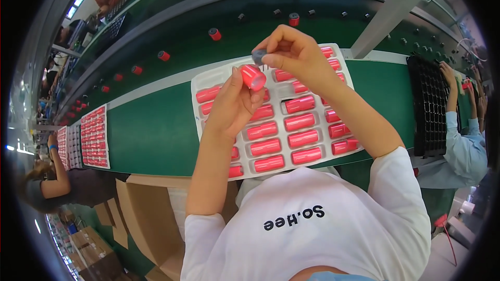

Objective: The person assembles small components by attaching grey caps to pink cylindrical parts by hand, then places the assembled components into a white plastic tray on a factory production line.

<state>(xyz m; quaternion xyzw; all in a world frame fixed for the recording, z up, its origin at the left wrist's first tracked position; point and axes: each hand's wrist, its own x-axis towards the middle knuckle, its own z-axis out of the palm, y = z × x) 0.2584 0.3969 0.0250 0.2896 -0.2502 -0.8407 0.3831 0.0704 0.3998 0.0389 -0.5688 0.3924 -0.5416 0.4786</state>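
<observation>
Fingers of the left hand (232, 106) are curled closed around a red cylinder (253, 76), thumb on its near side and the other fingers hidden behind it, so the hand grips the tube by its lower part. The cylinder is held up in the air above the white tray (208, 80), its long axis tilted, with the flat round end turned up and toward the camera and the body running down and away into the palm.

The right hand (297, 54) hovers just above and to the right of that end, its thumb and forefinger pinched narrowly on a small grey cap (258, 56). The cap sits just beside the top rim of the cylinder; whether the two touch cannot be told from this view.

Below both hands the white tray lies on the green belt (151, 130), its pockets holding rows of red cylinders lying flat, their long axes running roughly left to right. One pocket near the tray's middle shows white. Farther back, single red cylinders (214, 34) stand apart on the dark conveyor (250, 0). To the left another filled tray (95, 136) rests on the belt, and to the right a person's sleeve (461, 145) reaches beside a black grid tray (428, 105).
</observation>
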